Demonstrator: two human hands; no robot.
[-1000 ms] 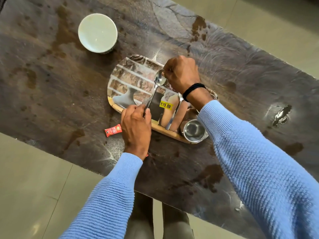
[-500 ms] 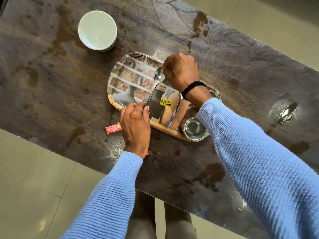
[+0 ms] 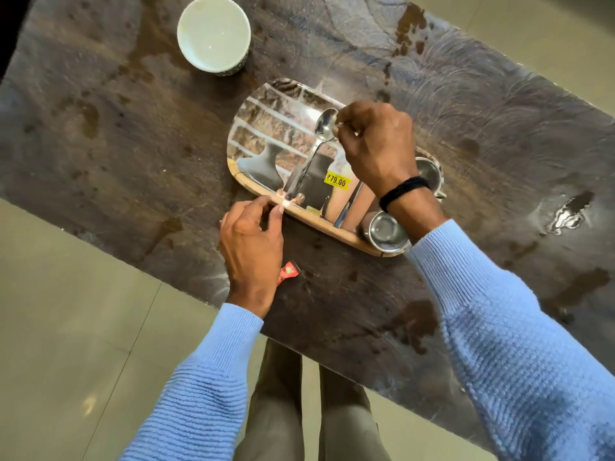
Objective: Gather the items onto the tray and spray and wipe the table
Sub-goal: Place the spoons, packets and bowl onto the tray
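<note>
A mirror-finish tray [image 3: 266, 128] with a wooden rim lies in the middle of the dark table [image 3: 100, 144]. A steel spoon [image 3: 312, 154] lies along the tray. My right hand [image 3: 376, 148] pinches its bowl end. My left hand [image 3: 249, 241] is at the tray's near rim, its loosely curled fingertips just short of the spoon's handle end. A red sachet [image 3: 288, 272] lies on the table, partly under that hand. A steel cup [image 3: 386, 231] stands on the tray's near right corner, a second one [image 3: 429, 174] behind my right wrist. Another piece of cutlery [image 3: 349, 204] rests beside them.
A white bowl [image 3: 213, 34] stands on the table beyond the tray, to the left. Brown stains cover the tabletop, and a wet puddle [image 3: 572, 211] shines at the right. The table's near edge runs diagonally above a tiled floor [image 3: 66, 327].
My left hand has let go of the spoon's handle and drawn back to the tray's rim. The spoon now lies lower on the tray, its bowl still in my right hand.
</note>
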